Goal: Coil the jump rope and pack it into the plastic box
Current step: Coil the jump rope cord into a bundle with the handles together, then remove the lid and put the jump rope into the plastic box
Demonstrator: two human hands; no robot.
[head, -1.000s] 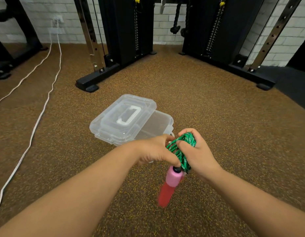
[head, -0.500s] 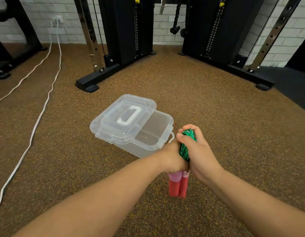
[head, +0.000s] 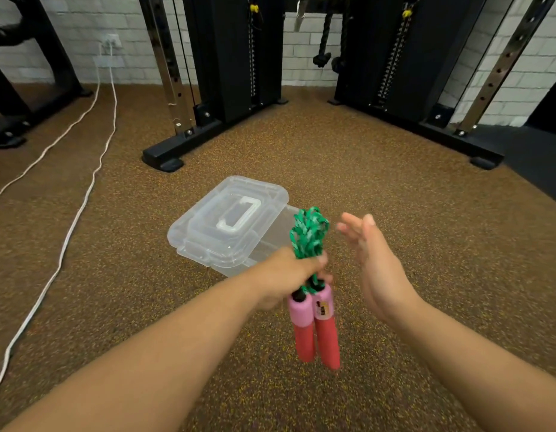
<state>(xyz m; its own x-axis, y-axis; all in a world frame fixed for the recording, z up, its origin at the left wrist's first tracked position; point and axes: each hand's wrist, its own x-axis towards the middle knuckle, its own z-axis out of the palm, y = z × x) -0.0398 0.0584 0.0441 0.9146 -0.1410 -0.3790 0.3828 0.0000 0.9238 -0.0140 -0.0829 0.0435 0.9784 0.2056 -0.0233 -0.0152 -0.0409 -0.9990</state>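
Green rope (head: 307, 235) looks soft and floppy, so the left hand (head: 286, 275) squeezes the bundle just above its two pink handles (head: 314, 325), near the clear box (head: 264, 260) on the floor, while the right hand (head: 373, 263) is open beside it.

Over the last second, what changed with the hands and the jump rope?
The right hand let go and opened beside the jump rope. The left hand alone now grips the coiled bundle, handles hanging together. The plastic box and its lid stayed put.
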